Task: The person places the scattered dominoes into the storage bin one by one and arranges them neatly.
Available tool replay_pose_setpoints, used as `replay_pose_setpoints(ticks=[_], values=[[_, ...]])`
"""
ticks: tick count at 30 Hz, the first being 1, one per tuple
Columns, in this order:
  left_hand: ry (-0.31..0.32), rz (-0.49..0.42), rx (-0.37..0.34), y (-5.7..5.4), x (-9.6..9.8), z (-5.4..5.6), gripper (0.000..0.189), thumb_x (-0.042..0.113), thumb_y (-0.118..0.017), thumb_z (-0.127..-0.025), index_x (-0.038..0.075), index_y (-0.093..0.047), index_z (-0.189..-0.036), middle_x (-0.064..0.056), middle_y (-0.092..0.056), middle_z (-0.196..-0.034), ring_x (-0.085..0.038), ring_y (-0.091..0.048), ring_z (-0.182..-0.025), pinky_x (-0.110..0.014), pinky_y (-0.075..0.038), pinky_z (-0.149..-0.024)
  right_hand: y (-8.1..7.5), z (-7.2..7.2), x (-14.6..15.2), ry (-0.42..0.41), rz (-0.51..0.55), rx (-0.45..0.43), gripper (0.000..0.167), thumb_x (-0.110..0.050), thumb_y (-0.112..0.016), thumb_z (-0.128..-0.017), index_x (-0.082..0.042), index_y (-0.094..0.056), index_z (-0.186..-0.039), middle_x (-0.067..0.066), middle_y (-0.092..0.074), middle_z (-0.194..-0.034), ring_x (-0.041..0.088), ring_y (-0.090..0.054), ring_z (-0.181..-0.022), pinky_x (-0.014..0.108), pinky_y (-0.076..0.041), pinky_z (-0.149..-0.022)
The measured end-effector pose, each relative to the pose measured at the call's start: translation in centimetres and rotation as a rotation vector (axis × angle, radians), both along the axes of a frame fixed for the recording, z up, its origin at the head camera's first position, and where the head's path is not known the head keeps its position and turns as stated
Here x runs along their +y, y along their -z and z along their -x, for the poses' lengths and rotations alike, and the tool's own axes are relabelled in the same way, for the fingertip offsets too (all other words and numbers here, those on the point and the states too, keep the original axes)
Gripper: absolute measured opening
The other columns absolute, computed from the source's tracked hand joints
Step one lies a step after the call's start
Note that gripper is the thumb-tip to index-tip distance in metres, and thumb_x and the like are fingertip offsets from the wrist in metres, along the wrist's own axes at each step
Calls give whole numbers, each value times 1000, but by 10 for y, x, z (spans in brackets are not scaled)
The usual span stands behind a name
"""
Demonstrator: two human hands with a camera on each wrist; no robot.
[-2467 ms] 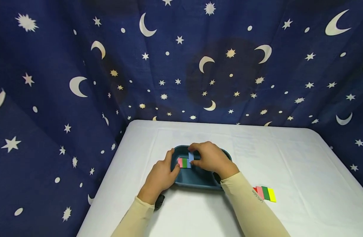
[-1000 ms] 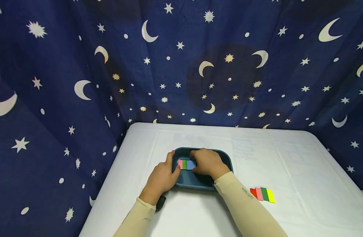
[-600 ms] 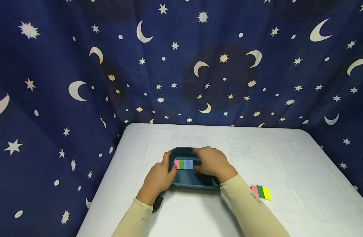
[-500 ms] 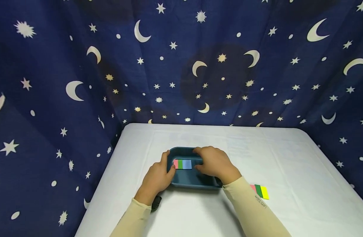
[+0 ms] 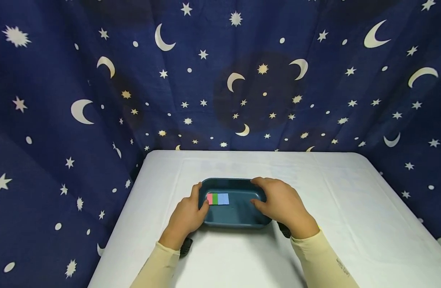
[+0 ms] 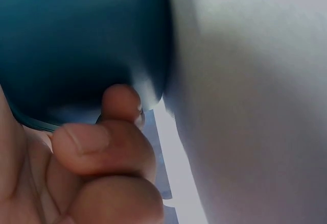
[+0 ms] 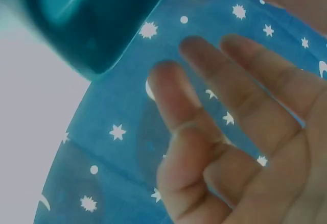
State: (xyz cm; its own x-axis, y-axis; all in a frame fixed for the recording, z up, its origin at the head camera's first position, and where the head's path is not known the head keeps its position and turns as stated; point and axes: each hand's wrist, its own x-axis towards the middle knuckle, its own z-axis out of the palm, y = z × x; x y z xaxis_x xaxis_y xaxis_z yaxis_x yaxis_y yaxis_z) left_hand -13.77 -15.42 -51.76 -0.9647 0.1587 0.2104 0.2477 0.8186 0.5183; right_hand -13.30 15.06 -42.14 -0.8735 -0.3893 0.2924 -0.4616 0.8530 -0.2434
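A dark teal plastic tray (image 5: pixel 242 210) stands on the table. Inside its left part lies a row of small flat coloured pieces: a pink piece (image 5: pixel 210 197), a green piece (image 5: pixel 215 199) and blue pieces (image 5: pixel 223 199) at the right end. My left hand (image 5: pixel 186 216) grips the tray's left end, thumb over the rim; the left wrist view shows fingers (image 6: pixel 107 147) curled against the outer wall. Over the tray's right end is my right hand (image 5: pixel 283 202), thumb and index apart. In the right wrist view its fingers (image 7: pixel 230 91) are loosely bent with nothing between them, near a tray corner (image 7: pixel 94 40).
The table has a white cover (image 5: pixel 328 192). Behind and to the left hangs a dark blue curtain (image 5: pixel 206 88) with moons and stars. A black wrist strap part (image 5: pixel 284 230) shows under the right wrist, another black part (image 5: pixel 185 247) under the left.
My right hand has let go of a blue piece, now lying at the row's right end, and has drawn away rightward. My right forearm now covers the coloured pieces on the table. Left hand keeps its hold.
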Motion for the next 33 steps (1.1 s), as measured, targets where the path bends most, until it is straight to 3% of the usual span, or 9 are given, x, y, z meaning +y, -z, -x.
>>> replay_pose_setpoints(ticks=[8, 13, 19, 25, 33], values=[[-5, 2, -2, 1, -1, -2, 70, 38, -62, -104, 10, -33, -161, 2, -50, -57, -14, -50, -51, -37, -45, -54, 17, -11, 25, -9, 96, 80, 54, -37, -84, -89, -17, -69, -137, 0, -73, -126, 19, -71, -91, 43, -56, -75], [-3, 6, -6, -1, 2, -1, 71, 40, -62, -104, 11, -32, -162, 2, -51, -58, -14, -52, -53, -38, -46, -57, 30, -18, 48, -57, 193, 147, 55, -29, -81, -91, -17, -66, -142, -2, -71, -130, 17, -69, -92, 42, -55, -76], [8, 9, -14, -4, 5, 1, 71, 41, -61, -104, 12, -32, -162, 2, -49, -56, -14, -50, -51, -37, -44, -54, 49, -29, 76, -87, 267, 181, 62, -14, -81, -82, -17, -65, -142, -3, -70, -128, 14, -66, -94, 39, -51, -76], [0, 5, -10, -6, 7, 3, 70, 42, -61, -103, 13, -33, -161, -2, -57, -63, -15, -55, -57, -40, -48, -59, 60, -28, 95, -50, 281, 194, 63, -12, -82, -79, -17, -67, -140, -3, -72, -123, 16, -61, -89, 37, -49, -74], [-20, 4, -6, -1, 5, -2, 70, 39, -62, -102, 14, -33, -161, -12, -69, -77, -18, -62, -64, -44, -52, -63, 73, -27, 116, 58, 288, 119, 61, -15, -84, -81, -20, -67, -139, -5, -73, -116, 18, -58, -84, 34, -47, -70]])
